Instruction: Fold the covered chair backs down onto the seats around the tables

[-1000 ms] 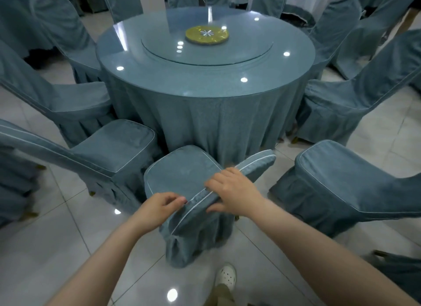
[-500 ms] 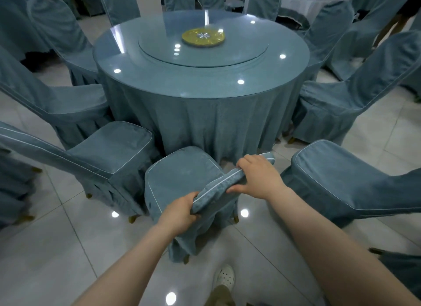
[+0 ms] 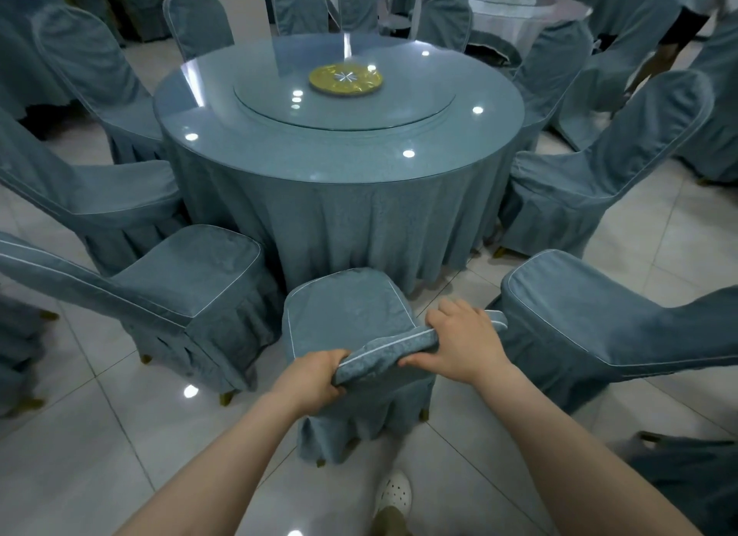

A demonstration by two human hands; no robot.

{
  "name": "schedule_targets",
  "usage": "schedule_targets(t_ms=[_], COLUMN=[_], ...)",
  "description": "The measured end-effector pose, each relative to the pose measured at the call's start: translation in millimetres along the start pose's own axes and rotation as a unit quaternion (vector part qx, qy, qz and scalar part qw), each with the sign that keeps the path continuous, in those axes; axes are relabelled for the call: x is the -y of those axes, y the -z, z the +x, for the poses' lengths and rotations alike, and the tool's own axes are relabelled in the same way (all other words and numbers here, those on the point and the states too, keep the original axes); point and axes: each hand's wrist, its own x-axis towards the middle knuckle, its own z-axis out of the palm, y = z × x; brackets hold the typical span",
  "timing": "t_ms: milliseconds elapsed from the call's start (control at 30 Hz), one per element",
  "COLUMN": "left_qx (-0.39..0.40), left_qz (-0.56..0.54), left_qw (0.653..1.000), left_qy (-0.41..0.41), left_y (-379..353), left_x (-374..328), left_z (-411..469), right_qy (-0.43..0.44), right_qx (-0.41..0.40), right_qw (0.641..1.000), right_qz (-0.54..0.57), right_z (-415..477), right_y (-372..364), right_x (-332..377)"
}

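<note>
Chair back (image 3: 387, 350) lies crosswise at the rear edge of the seat (image 3: 347, 308), its long axis running left to right. The left hand (image 3: 315, 378) curls round its left end and the right hand (image 3: 463, 344) clasps its right end. The seat lies forward of both, toward the round table (image 3: 339, 168).

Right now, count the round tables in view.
2: the near table straight ahead, and a second table at the top right. Others may be hidden behind the covered chairs.
</note>
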Motion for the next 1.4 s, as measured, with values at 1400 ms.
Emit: schedule_targets(t_ms=[1400], left_qx=[-0.005], left_qz=[-0.121], left_qw=[0.992], left_qy=[0.016], left_y=[108.5], left_x=[-0.2], left_z=[123.9], right_qy=[-0.09], right_qx=[0.088], right_qw=[0.945], right_qz=[0.302], right_z=[119.5], right_y=[4.2], right_x=[-102.0])
